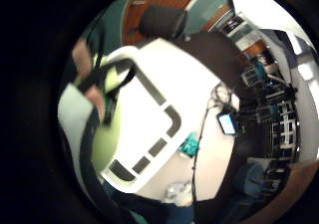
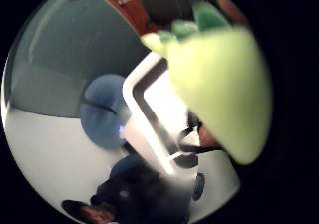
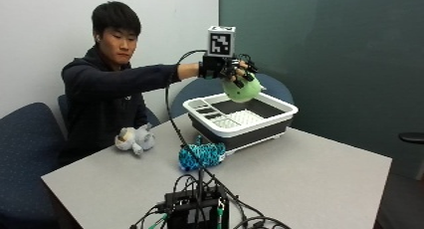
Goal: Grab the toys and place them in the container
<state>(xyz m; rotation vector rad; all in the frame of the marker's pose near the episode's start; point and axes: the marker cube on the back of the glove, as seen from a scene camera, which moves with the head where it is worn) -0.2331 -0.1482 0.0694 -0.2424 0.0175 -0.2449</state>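
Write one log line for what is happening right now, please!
right hand: holds green toy above container | grey toy, blue toy: on table | container: no toys seen inside

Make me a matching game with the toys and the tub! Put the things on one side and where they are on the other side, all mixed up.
Things:
1. green toy
2. grey plush toy
3. blue woolly toy
4. white container

Places:
A. on the table by the person's body
B. at the table's far end, nothing in it
C. held up in the gloved right hand
D. on the table just in front of the container

Pairs: 1-C, 2-A, 3-D, 4-B
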